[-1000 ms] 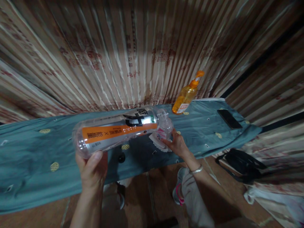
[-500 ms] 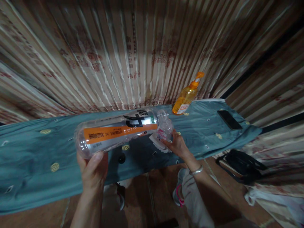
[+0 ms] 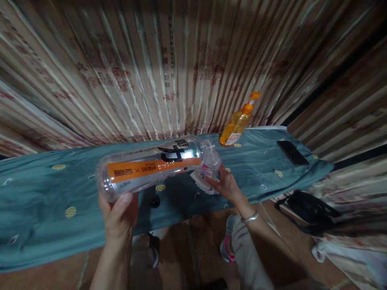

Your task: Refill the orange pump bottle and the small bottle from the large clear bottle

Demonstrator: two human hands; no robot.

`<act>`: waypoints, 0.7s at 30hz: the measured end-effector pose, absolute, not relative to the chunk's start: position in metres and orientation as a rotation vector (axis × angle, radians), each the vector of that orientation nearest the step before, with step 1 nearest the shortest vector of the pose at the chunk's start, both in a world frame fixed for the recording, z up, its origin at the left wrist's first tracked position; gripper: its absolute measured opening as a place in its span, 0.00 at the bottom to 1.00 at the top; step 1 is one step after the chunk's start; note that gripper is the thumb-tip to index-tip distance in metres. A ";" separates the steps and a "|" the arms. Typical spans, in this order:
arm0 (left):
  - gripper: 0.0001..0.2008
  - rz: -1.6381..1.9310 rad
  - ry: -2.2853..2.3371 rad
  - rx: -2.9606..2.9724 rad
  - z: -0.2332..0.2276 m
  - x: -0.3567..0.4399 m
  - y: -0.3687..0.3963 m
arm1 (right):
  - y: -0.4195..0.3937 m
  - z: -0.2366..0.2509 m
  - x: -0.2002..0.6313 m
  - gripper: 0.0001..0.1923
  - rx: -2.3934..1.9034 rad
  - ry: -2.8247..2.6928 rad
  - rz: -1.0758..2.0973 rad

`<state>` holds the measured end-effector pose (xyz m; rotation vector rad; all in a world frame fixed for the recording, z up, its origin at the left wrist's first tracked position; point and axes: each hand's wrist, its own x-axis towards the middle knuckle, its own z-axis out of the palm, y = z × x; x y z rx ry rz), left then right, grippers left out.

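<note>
A striped curtain hangs behind a table under a teal cloth [image 3: 45, 193], whose left end is cut off by the frame. The left hand [image 3: 118, 213] grips the base of a big clear bottle [image 3: 148, 171] (orange label, print unreadable), tipped sideways with its mouth at a small clear bottle [image 3: 211, 166]. The right hand [image 3: 226, 186] wraps that one, partly hiding it. An orange pump bottle [image 3: 237, 123] stands behind, a phone [image 3: 292, 152] well right. Nothing has shifted noticeably since before.
</note>
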<state>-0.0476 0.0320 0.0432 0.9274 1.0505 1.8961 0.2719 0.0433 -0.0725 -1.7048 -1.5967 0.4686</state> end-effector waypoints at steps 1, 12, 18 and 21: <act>0.46 1.904 1.046 0.919 0.043 -0.047 0.032 | 0.044 -0.074 0.273 0.31 -1.704 -1.599 0.458; 0.40 1.908 1.026 0.942 0.036 -0.049 0.033 | 0.043 -0.070 0.272 0.28 -1.714 -1.609 0.451; 0.41 1.906 1.012 0.937 0.038 -0.049 0.034 | 0.043 -0.068 0.272 0.28 -1.737 -1.609 0.467; 0.42 1.907 1.004 0.943 0.039 -0.048 0.033 | 0.043 -0.070 0.272 0.29 -1.742 -1.609 0.444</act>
